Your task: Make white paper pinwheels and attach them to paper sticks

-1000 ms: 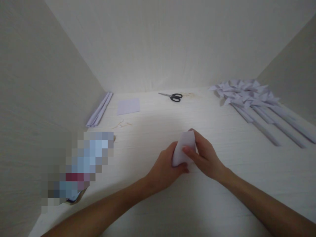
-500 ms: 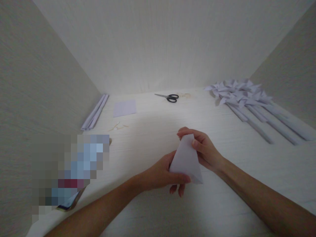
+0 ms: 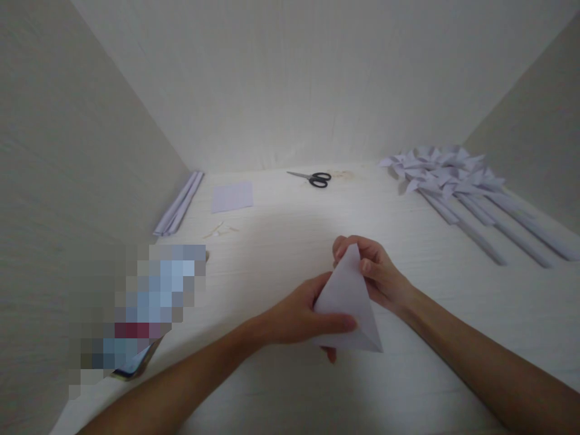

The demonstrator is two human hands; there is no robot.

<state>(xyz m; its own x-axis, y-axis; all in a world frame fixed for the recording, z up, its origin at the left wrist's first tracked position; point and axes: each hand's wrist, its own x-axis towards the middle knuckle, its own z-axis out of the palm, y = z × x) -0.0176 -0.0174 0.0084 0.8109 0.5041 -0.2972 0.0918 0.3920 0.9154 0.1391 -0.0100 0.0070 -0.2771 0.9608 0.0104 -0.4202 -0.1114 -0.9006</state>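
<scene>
Head view: folded white paper triangle at centre, raised just above the pale worktop, apex toward 12 o'clock, wide base toward 5 o'clock. Left hand at 9 o'clock of the triangle, grip pinching its lower left edge, thumb on top, fingers beneath. Right hand at 1 o'clock, grip pinching the apex. Far off at 12 o'clock, black-handled scissors. At 11 o'clock, a flat paper sheet and folded paper strips along the wall. At 2 o'clock, a heap of paper pinwheels with long stems.
</scene>
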